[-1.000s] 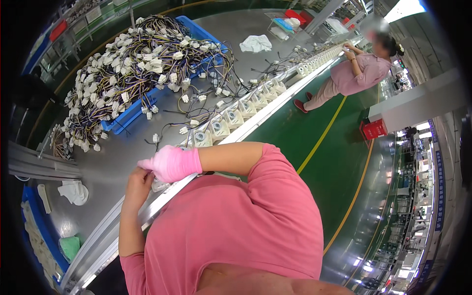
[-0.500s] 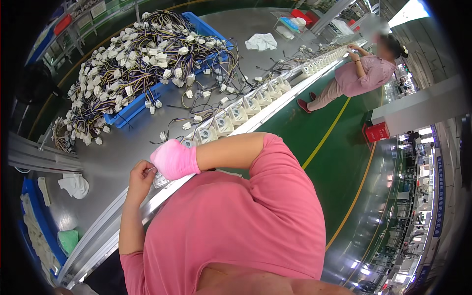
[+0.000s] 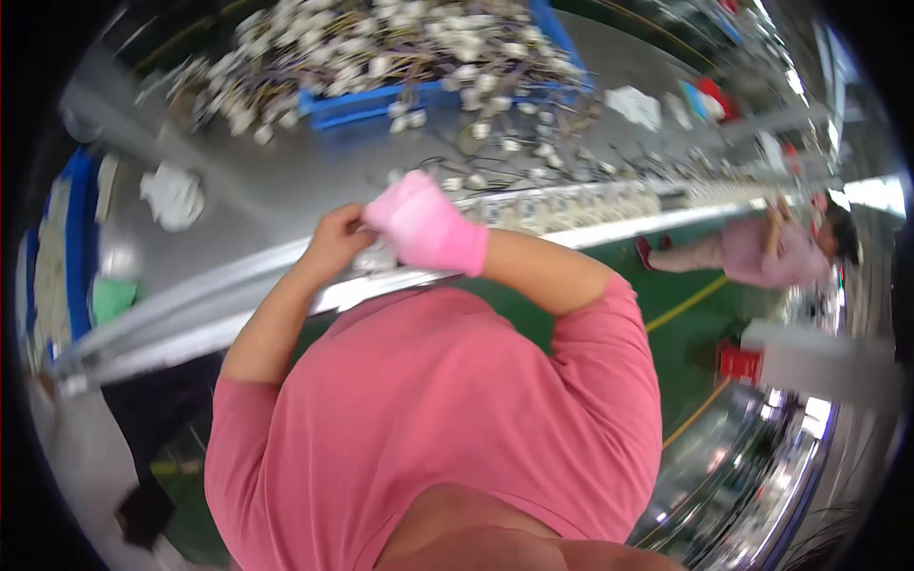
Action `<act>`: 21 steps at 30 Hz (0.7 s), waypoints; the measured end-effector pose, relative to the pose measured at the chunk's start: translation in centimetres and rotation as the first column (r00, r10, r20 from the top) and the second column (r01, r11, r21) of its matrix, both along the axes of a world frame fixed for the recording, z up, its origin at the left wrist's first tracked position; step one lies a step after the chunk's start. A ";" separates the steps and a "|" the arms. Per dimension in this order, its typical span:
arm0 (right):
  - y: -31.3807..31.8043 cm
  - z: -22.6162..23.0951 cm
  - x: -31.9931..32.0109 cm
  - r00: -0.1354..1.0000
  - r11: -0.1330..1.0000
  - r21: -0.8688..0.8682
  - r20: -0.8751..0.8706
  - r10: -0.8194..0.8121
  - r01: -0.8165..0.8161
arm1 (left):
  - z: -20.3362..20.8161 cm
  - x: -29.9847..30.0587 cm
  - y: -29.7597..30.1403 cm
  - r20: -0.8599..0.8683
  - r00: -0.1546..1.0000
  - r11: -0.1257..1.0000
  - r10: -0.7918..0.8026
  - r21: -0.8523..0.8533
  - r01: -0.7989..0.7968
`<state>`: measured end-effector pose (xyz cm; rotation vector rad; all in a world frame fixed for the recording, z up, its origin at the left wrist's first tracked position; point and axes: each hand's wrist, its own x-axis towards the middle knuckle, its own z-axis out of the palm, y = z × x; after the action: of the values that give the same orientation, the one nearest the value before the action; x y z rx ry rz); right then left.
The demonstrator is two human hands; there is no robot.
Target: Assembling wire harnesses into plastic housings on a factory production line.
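My left hand point(image 3: 338, 242) is bare, its fingers pinched together close to the gloved fingers of my right hand. What the pinch holds is too small and blurred to name. A pink glove covers my right hand point(image 3: 426, 225), which is curled with the back of the glove uppermost, so its grip is hidden. Just below both hands a pale, clear-looking part point(image 3: 376, 259) shows on the metal rail point(image 3: 286, 285). To the right of the glove, a row of white square housings point(image 3: 562, 209) runs along that rail.
Beyond the hands a blue tray point(image 3: 347, 109) is heaped with wire harnesses point(image 3: 381, 62) with white connectors. White cloths point(image 3: 173, 197) and a green bag point(image 3: 112, 301) lie on the left. Another person point(image 3: 771, 249) stands at the rail's far right. A blue bin point(image 3: 81, 243) stands far left.
The whole view has turned and blurred, so the tray now sits higher and the rail runs more level. My hands stay together over the rail; a thin white strip seen earlier at the left fingertips no longer shows.
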<state>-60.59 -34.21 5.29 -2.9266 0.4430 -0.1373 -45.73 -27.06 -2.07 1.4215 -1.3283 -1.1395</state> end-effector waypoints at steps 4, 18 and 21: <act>-0.2 0.0 -0.4 0.998 1.000 -0.028 0.058 0.002 0.000 | -0.4 -0.4 -0.3 -0.070 0.997 0.999 -0.024 0.037 0.026; 0.0 0.5 0.0 0.989 0.998 -0.050 -0.137 -0.050 0.043 | 0.0 0.3 0.9 -0.139 0.989 0.996 -0.052 0.065 0.061; 0.7 1.0 0.8 0.949 0.993 -0.118 -0.310 -0.060 0.024 | 0.3 0.2 0.8 -0.097 0.994 0.999 -0.045 0.020 0.047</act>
<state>-59.82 -33.48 6.33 -3.0596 0.5598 0.3128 -45.49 -26.29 -1.79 1.3406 -1.2896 -1.2419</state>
